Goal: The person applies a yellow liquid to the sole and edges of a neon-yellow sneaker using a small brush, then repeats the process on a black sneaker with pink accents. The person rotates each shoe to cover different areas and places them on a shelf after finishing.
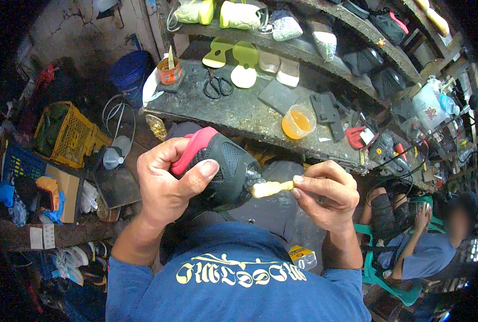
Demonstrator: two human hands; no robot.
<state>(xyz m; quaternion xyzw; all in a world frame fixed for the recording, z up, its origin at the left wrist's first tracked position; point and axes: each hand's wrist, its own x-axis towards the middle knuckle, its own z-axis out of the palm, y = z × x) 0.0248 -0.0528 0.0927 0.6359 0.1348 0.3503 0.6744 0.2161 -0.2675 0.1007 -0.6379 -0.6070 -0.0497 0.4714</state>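
Observation:
My left hand (170, 181) grips a black shoe upper (226, 169) with a red-pink collar, thumb on its side and fingers inside the opening. Between the thumb and fingertips of my right hand (327, 193) is a small brush or dauber (272, 188) coated in a pale yellow substance. Its thick end meets, or lies very close to, the shoe's wet-looking black end. On the workbench (231, 108) beyond stands a clear plastic tub of orange liquid (299, 122). Black-handled scissors (218, 86) lie farther left, near an orange-red can (169, 71) holding a blade-like piece.
Yellow-green sole-shaped pieces (245, 64) and dark flat pads (278, 96) lie on the bench. Shoes line the shelf (295, 36) behind. A yellow crate (71, 135) stands at left. At right, another person (420, 249) sits on a green plastic chair (400, 292).

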